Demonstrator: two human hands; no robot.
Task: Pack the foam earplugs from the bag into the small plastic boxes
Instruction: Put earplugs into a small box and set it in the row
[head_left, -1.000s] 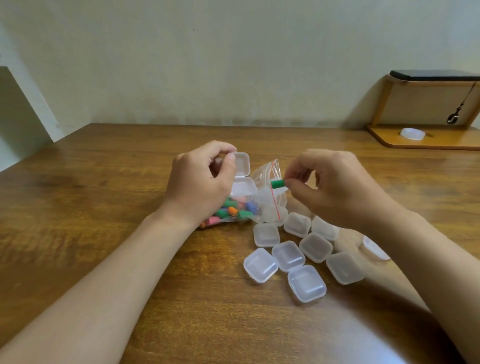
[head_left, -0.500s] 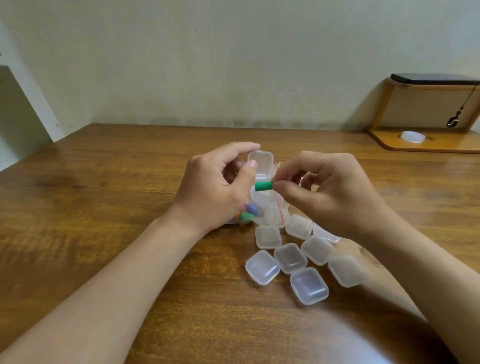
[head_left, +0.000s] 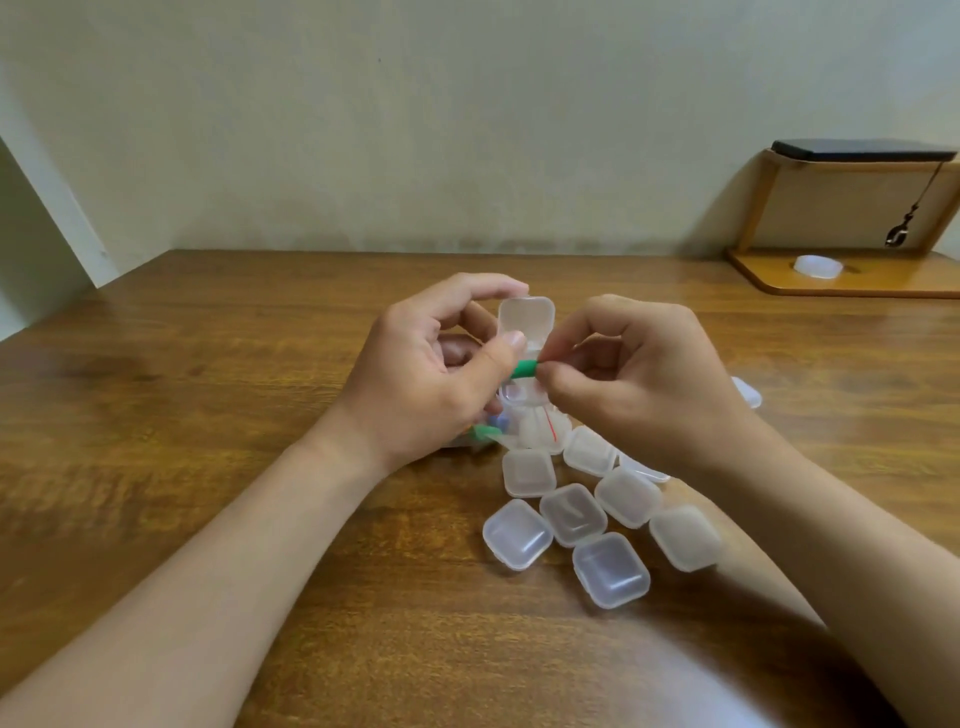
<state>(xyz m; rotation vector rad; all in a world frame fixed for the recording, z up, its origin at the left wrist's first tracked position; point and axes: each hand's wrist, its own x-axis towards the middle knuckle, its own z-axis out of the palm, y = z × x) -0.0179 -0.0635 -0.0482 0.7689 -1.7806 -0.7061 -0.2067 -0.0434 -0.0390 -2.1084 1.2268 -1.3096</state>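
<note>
My left hand (head_left: 415, 384) holds a small clear plastic box (head_left: 524, 325) above the table, its lid flipped up. My right hand (head_left: 639, 384) pinches a green foam earplug (head_left: 525, 369) at the box's opening, right beside my left thumb. Under my hands lies the clear bag (head_left: 540, 428) of coloured earplugs, mostly hidden, with a green one (head_left: 485, 431) peeking out. Several closed clear boxes (head_left: 571, 514) lie clustered on the wooden table (head_left: 208, 415) in front of the bag.
A wooden stand (head_left: 841, 275) sits at the back right with a white round lid on its base and a dark flat device on top. One more clear box (head_left: 748, 392) lies behind my right hand. The wall runs along the table's far edge.
My left hand has carried the open box to the right and upward, over the bag. My right hand has brought the green earplug leftward to the box's opening.
</note>
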